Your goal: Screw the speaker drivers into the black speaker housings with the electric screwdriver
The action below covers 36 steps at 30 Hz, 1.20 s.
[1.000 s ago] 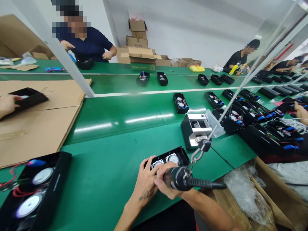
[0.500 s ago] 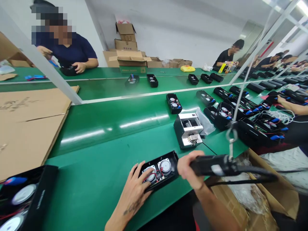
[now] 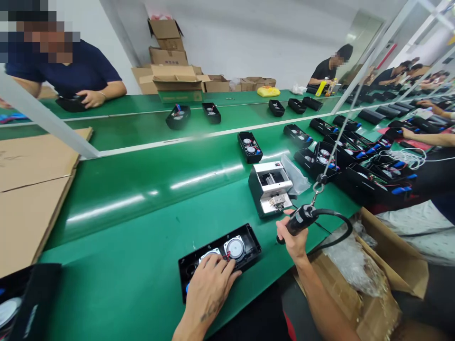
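Observation:
A black speaker housing lies at an angle on the green bench in front of me, its open side up. Inside are two round white speakers and red wires; one speaker is partly covered. My left hand reaches over the near wall with bent fingers inside, holding the housing. My right hand is wrapped round a black electric screwdriver, which hangs from a cord by a metal hook. The screwdriver is to the right of the housing, apart from it. Its tip is hard to make out.
A silver-and-black screw feeder stands behind the housing. Many black housings crowd the right side. Another housing sits at lower left beside flat cardboard. An open carton is at right. Co-workers sit across and along the bench.
My right hand has moved the screwdriver away from the housing's right end, up and to the right. My left hand has shifted right along the housing, its fingers now less spread. The view has turned slightly.

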Tool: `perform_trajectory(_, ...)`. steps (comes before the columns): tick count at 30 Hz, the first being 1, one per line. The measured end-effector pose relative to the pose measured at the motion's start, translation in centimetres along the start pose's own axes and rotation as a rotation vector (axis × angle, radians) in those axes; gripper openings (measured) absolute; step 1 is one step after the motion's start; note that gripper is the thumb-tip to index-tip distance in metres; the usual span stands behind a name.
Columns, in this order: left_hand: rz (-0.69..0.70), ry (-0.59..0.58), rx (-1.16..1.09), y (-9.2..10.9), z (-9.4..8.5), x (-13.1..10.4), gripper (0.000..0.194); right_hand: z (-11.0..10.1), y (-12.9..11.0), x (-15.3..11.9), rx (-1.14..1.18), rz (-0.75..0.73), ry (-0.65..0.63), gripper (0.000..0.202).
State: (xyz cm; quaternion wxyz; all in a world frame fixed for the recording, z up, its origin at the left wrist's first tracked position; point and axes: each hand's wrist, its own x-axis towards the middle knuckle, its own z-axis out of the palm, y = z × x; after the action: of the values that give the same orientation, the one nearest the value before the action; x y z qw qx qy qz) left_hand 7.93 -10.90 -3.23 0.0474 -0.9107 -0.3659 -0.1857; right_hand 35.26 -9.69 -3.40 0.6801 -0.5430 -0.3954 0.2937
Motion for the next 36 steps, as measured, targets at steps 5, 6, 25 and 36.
perform_trajectory(5, 0.061, 0.052, 0.026, -0.6, 0.1, -0.1, 0.019, 0.3, -0.8, 1.0, -0.046, 0.001, -0.033, 0.035)
perform_trajectory(6, 0.073, 0.065, 0.031, -0.7, 0.0, -0.1, 0.022, 0.4, -1.4, 1.7, -0.033, -0.027, -0.021, 0.034)
perform_trajectory(25, 0.021, 0.093, 0.015, -0.1, 0.3, -0.1, 0.026, 2.1, -5.3, 7.4, -0.029, 0.007, -0.215, 0.039)
perform_trajectory(36, 0.026, 0.074, -0.003, 0.0, 0.0, 0.1, 0.025, 5.8, -5.8, -3.1, 0.444, -0.132, -0.315, 0.03)
